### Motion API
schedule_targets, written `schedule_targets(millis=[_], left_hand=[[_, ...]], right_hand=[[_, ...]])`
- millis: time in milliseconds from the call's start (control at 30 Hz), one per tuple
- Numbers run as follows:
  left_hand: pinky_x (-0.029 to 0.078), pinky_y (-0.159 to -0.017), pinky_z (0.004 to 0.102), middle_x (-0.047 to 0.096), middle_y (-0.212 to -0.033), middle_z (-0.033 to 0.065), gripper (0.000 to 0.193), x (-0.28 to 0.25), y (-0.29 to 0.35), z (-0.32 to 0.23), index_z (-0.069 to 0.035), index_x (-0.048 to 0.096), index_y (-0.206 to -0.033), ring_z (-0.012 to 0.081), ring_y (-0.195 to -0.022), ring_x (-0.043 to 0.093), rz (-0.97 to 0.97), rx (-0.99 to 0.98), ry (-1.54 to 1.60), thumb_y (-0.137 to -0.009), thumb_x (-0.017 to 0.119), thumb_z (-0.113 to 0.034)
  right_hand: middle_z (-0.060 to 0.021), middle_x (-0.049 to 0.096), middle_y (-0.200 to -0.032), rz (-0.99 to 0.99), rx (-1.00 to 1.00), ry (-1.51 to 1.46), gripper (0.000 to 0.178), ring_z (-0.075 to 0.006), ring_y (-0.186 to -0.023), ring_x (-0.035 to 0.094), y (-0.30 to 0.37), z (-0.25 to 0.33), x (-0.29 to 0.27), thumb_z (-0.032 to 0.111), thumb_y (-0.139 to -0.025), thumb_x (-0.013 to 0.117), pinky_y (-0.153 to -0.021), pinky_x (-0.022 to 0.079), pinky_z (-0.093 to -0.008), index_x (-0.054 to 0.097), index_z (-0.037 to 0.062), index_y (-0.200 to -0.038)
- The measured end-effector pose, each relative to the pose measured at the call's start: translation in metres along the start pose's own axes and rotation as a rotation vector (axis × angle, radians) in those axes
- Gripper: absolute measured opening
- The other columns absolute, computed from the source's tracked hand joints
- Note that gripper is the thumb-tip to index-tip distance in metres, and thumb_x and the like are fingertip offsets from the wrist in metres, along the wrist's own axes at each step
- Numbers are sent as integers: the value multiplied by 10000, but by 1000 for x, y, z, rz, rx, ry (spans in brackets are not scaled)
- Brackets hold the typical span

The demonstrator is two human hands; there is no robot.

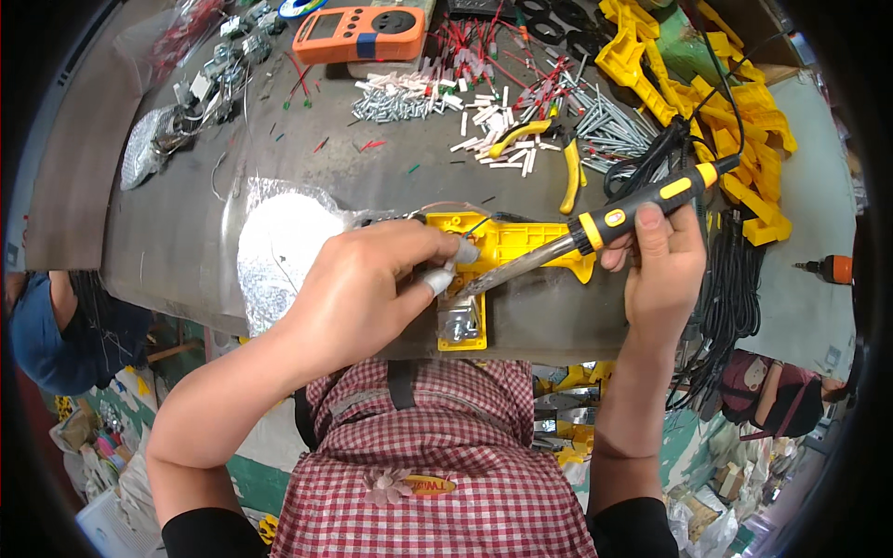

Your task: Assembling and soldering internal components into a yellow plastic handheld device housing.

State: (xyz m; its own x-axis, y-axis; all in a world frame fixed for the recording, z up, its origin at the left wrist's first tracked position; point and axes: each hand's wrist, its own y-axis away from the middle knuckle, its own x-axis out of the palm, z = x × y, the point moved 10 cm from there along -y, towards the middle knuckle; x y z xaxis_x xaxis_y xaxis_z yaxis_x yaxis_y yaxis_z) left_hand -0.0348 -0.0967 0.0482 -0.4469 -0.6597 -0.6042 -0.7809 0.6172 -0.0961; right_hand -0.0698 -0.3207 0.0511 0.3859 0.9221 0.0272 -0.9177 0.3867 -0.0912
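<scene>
My right hand [662,270], curled round the black-and-yellow soldering iron [642,210], should steer it clear of my left hand [367,284], nearly pinched, hold unclear, at the yellow plastic casing [530,244] between them.

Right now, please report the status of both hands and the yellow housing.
Left hand: white-capped fingertips at yellow housing. Right hand: gripping soldering iron, tip end over housing. Housing open, metal part inside. Yellow-handled pliers lying beyond.

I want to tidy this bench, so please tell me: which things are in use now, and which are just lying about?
In use now:
- soldering iron, in the right hand
- open yellow housing, by the left hand

Apparently just lying about:
- orange meter
- yellow-handled pliers
- long screws
- black cables
</scene>
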Motion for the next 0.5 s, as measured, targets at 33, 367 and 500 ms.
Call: schedule_targets(millis=[33,367,500], left_hand=[[489,-612,315,645,-842,109,294,1,2,8,-26,678,-967,231,-666,605,17,-110,15,-685,641,49],[514,-684,383,654,-821,110,267,5,-2,-12,-58,663,-894,307,-775,632,-53,215,-178,-636,687,2],[514,-673,380,651,-809,109,264,7,-3,-14,-50,654,-883,309,-764,631,-52,258,-202,-626,688,2]], right_hand=[[-82,626,-744,-14,4,22,210,-106,-566,560,1,0,0,162,-923,596,-526,429,-216,509,-18,-984],[-80,618,-727,-9,-45,41,208,-113,-544,557,3,0,-4,165,-922,589,-508,429,-212,506,-15,-986],[-84,617,-729,-3,-49,31,203,-116,-542,558,4,0,-6,163,-923,582,-501,429,-211,506,-14,-987]])
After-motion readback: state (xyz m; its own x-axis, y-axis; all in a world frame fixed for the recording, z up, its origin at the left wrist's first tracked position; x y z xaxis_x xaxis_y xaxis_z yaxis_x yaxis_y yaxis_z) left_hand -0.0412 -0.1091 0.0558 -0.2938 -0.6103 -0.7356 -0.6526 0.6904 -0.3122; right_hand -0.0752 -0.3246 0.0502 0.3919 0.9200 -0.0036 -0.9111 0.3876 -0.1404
